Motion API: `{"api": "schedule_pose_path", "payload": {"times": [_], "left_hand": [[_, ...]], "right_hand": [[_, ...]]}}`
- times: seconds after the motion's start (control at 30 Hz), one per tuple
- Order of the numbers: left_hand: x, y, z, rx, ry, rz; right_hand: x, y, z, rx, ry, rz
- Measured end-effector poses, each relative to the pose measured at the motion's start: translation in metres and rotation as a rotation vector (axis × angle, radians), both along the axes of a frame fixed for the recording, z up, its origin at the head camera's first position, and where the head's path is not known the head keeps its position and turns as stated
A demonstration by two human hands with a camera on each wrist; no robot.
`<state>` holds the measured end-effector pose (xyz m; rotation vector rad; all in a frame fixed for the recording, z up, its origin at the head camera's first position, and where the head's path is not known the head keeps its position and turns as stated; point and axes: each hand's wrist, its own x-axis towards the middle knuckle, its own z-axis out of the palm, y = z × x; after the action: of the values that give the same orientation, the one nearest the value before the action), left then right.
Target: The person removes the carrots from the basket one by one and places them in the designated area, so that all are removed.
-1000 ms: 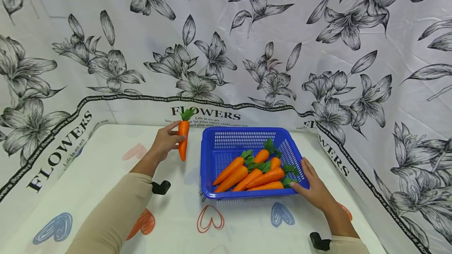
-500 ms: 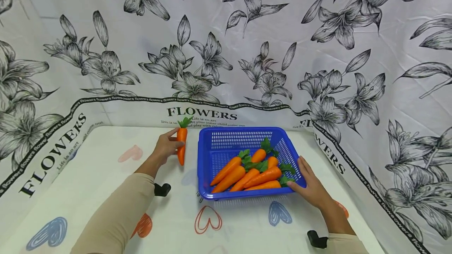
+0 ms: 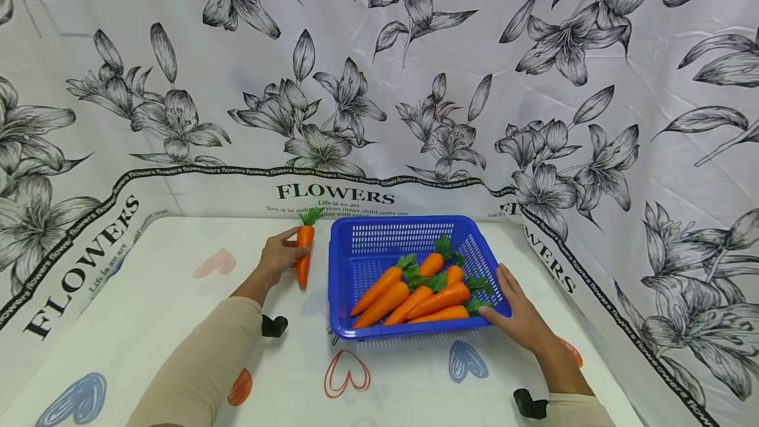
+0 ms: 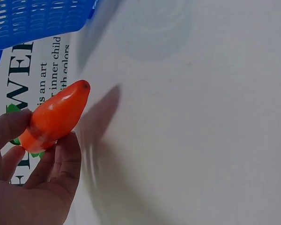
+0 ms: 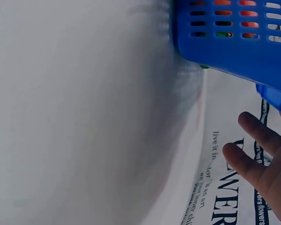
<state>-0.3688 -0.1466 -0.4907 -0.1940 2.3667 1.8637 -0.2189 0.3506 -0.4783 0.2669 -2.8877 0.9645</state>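
Note:
An orange carrot (image 3: 305, 247) with a green leafy top is pinched between the thumb and fingers of my left hand (image 3: 279, 254). It hangs nearly upright, tip down, left of a blue plastic basket (image 3: 340, 282). In the left wrist view, the carrot (image 4: 61, 112) shows its dark-dotted tip, with its shadow on the tabletop. Several more carrots (image 3: 385, 305) lie inside the basket, leaves mostly to the right. My right hand (image 3: 524, 315) rests at the basket's right front corner, thumb by the rim. In the right wrist view, its visible fingers (image 5: 255, 133) are straight and spread.
A white tablecloth (image 3: 284, 374) printed with hearts covers the table. Behind it and along both sides hangs a white curtain (image 3: 379, 117) with black lilies and lettering. Each wrist carries a small black device (image 3: 274, 326).
My left hand has lowered the carrot a little beside the basket. The whole head view has shifted slightly left. The right hand stays at the basket's corner.

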Motion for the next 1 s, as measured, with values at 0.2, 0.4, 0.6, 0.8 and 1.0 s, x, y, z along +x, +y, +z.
{"api": "schedule_pose_path", "payload": {"times": [0.2, 0.4, 0.6, 0.8, 1.0], "left_hand": [[-0.004, 0.002, -0.005, -0.03, 0.003, 0.01], [-0.008, 0.004, -0.01, -0.064, -0.03, 0.028], [-0.01, 0.004, -0.015, -0.137, 0.0, 0.04], [-0.01, 0.005, -0.016, -0.19, 0.016, 0.039], [-0.01, 0.005, -0.013, -0.243, 0.024, 0.037]], "right_hand": [[0.001, -0.001, 0.0, 0.003, 0.007, -0.003], [0.001, -0.002, 0.001, -0.016, 0.003, 0.001], [0.003, -0.001, 0.003, -0.016, 0.015, 0.003], [0.003, -0.002, 0.003, -0.015, 0.018, 0.007], [0.001, -0.002, 0.001, -0.014, 0.016, 0.008]]}}
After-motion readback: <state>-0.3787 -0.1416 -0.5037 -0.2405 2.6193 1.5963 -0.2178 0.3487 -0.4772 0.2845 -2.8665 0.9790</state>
